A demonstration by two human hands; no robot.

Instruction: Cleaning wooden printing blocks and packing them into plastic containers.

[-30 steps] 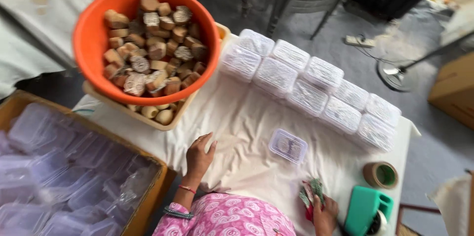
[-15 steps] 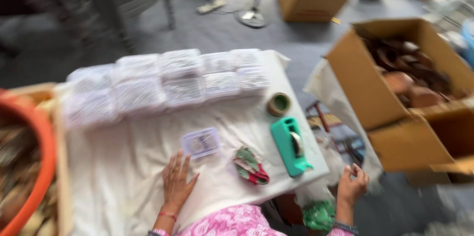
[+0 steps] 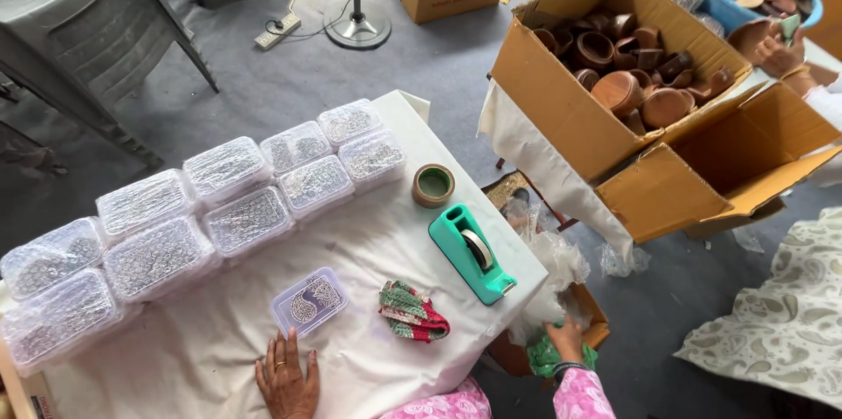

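The left hand lies flat and open, palm down, on the white cloth-covered table, holding nothing; the small clear plastic lidded box with a patterned piece inside sits just beyond its fingertips, apart from them. To that box's right lie a folded red-and-green knitted cloth, a teal tape dispenser and a brown roll of tape. The right hand reaches below the table's edge, fingers curled onto crinkled clear plastic wrap above a green bundle.
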